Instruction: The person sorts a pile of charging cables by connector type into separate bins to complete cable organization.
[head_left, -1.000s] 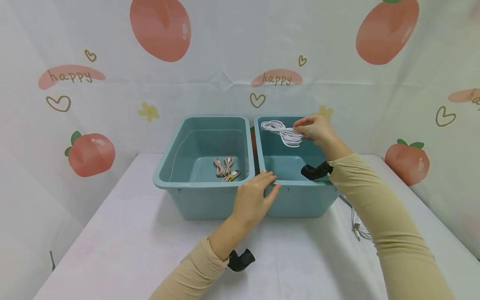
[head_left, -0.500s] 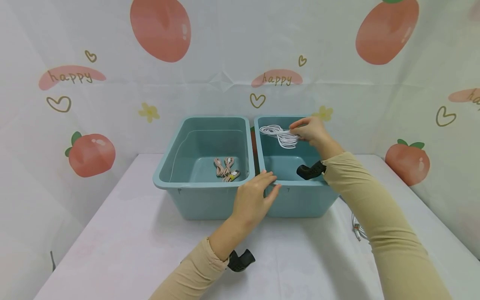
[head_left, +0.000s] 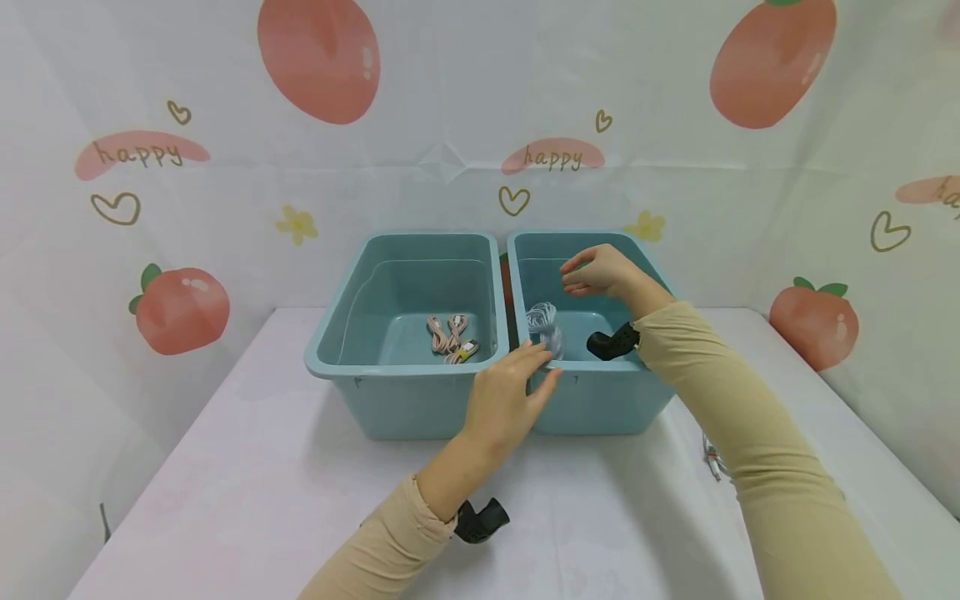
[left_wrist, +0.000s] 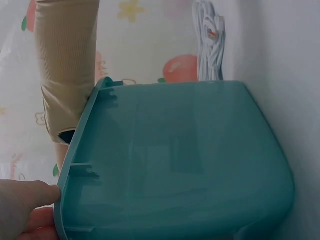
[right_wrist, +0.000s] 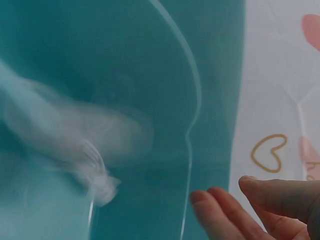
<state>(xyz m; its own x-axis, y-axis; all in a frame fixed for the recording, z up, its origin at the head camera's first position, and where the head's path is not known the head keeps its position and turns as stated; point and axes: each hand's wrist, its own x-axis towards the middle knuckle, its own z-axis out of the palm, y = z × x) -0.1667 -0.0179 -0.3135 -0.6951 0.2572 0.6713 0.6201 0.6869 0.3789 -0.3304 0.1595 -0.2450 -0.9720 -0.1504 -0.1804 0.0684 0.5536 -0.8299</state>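
Note:
My right hand (head_left: 600, 273) hovers over the right-hand teal plastic bin (head_left: 600, 367), its fingers relaxed with nothing between them. Inside that bin, against its left wall, a bundled white cable (head_left: 542, 315) shows blurred, apart from the hand. The right wrist view also has the white cable (right_wrist: 95, 170) smeared by motion, with bare fingertips (right_wrist: 200, 197) off to its right. My left hand (head_left: 506, 400) holds the front rim of the same bin near its left corner. In the left wrist view, the thumb (left_wrist: 42, 194) lies on the rim's outer side and other fingers curl past the edge.
A second teal bin (head_left: 408, 371) stands close on the left, holding several beige cable bundles (head_left: 450, 337). Another white cable bundle (left_wrist: 209, 40) lies on the white table right of the bins, partly behind the right sleeve (head_left: 750, 417). A patterned cloth hangs behind.
The right hand has let go of the white cable bundle, which has dropped into the right bin. That hand has shifted slightly left and down. The left hand stays on the rim.

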